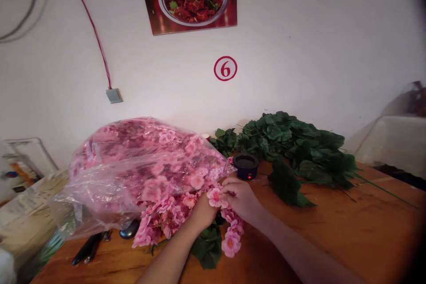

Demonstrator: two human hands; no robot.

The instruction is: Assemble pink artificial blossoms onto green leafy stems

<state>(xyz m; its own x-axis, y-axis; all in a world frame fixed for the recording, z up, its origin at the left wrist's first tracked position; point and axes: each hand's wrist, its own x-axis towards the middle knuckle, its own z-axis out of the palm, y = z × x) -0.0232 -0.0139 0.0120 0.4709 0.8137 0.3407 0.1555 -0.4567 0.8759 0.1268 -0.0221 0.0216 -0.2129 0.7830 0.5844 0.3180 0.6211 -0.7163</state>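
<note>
Pink artificial blossoms (231, 243) hang below and between my two hands, with a green leaf (207, 248) under them. My right hand (238, 195) has its fingers bent together at a pink flower (216, 197). Just left of it, my left hand (205, 209) is among the blossoms, its fingers hidden by flowers. A clear plastic bag (133, 164) full of pink flowers lies to the left, with more blossoms spilling from its near side. Beyond my right hand stands a small dark round pot (245, 167) with a red light.
Green leaves (293, 142) are heaped at the back right of the wooden table (333, 230). A black-handled tool (88, 248) and a dark rounded object (129, 229) lie at the front left. The wall (282, 75) rises behind.
</note>
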